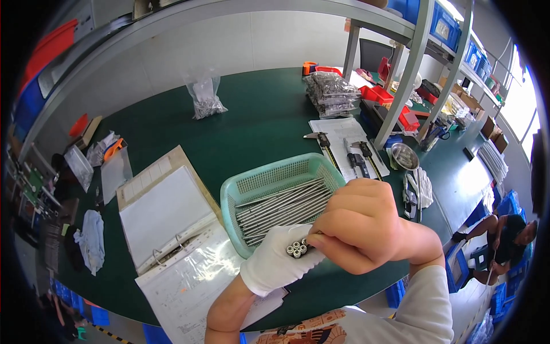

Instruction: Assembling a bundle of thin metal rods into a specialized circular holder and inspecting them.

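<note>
Five or so rods (pixel 297 249) sit bunched in the gloved left hand (pixel 279 261), bare right hand (pixel 358 226) pinching them; many remain in the basket (pixel 243 189) near the tabletop's front edge.

A clear plastic bag (pixel 204 97) of metal parts stands at the table's back; stacked clear bags (pixel 331 94) right.

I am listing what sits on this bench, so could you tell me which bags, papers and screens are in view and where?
Clear plastic bag of small metal parts: far left, upright.
Stack of clear bags of metal parts: far centre.
Open ring binder: left of the green basket, white sheets.
Dark monitor: behind the shelf post, rectangular.
</note>
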`<act>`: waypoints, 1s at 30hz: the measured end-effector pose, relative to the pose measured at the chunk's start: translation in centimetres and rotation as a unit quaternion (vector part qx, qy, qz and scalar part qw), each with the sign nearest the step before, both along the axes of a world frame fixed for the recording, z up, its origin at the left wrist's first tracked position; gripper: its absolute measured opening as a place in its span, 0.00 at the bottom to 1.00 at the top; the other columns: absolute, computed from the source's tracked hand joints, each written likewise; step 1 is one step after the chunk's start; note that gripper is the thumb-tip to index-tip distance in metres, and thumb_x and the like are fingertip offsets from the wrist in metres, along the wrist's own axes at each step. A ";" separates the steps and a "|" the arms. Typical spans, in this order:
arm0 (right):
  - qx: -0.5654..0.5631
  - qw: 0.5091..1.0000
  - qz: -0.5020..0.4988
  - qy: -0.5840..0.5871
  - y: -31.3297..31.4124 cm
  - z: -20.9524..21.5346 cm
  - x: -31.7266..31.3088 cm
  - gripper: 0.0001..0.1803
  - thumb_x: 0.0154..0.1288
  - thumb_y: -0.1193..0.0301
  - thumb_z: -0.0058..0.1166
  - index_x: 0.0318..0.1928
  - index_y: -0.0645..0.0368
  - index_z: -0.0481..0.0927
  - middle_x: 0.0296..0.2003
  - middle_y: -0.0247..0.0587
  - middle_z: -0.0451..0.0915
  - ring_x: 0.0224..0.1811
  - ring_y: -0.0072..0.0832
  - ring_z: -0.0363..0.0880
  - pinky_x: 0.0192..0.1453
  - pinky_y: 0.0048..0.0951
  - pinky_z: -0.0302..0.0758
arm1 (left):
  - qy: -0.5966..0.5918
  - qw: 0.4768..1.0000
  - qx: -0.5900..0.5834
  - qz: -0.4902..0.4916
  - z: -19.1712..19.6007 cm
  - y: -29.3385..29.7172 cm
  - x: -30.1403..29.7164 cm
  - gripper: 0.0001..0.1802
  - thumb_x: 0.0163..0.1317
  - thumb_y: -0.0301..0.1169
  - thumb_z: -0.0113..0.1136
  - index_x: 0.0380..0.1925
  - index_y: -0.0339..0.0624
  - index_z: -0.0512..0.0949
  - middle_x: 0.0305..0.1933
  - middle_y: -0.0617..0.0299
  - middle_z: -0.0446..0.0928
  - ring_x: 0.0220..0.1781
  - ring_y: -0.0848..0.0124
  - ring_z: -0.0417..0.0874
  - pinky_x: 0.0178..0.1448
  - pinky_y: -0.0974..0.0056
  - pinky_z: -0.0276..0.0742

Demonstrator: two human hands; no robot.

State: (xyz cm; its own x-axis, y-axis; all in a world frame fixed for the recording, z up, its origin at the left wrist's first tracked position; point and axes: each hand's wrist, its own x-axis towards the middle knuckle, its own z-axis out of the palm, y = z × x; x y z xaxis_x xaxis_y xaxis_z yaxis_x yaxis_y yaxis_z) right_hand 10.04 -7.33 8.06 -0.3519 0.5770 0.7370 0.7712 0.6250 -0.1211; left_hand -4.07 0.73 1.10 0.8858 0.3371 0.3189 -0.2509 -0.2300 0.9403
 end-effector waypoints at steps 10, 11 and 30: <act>-0.016 1.000 0.012 0.009 0.3 -0.3 -0.3 0.04 0.44 0.76 0.57 0.22 0.58 0.74 0.14 0.33 0.68 0.12 0.30 0.66 0.16 0.28 0.59 | -0.024 1.000 0.011 0.008 -0.7 0.2 0.3 0.12 0.48 0.23 0.59 0.36 0.37 0.76 0.28 0.54 0.77 0.29 0.68 0.78 0.38 0.67 0.72; -0.017 1.000 0.011 0.009 0.3 -0.3 -0.3 0.04 0.44 0.76 0.57 0.22 0.58 0.74 0.14 0.33 0.68 0.12 0.30 0.66 0.16 0.28 0.59 | -0.017 1.000 0.007 0.011 -0.6 0.1 0.3 0.12 0.48 0.23 0.59 0.36 0.37 0.76 0.28 0.54 0.77 0.29 0.67 0.77 0.37 0.67 0.72; -0.069 0.993 -0.001 -0.095 0.9 0.2 -0.3 0.12 0.43 0.69 0.55 0.15 0.55 0.64 0.12 0.32 0.62 0.12 0.32 0.64 0.16 0.33 0.58 | 0.000 1.000 0.015 -0.017 -1.5 0.4 0.8 0.06 0.47 0.21 0.57 0.28 0.35 0.75 0.22 0.55 0.74 0.25 0.67 0.76 0.33 0.66 0.71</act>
State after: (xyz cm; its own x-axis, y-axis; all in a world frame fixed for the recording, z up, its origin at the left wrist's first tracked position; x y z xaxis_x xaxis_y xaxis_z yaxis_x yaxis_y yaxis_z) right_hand 9.77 -6.42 8.25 -0.4756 0.6690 0.5711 0.7894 0.6111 -0.0585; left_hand -3.24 1.13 -0.40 0.8968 0.2977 0.3274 -0.2581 -0.2493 0.9334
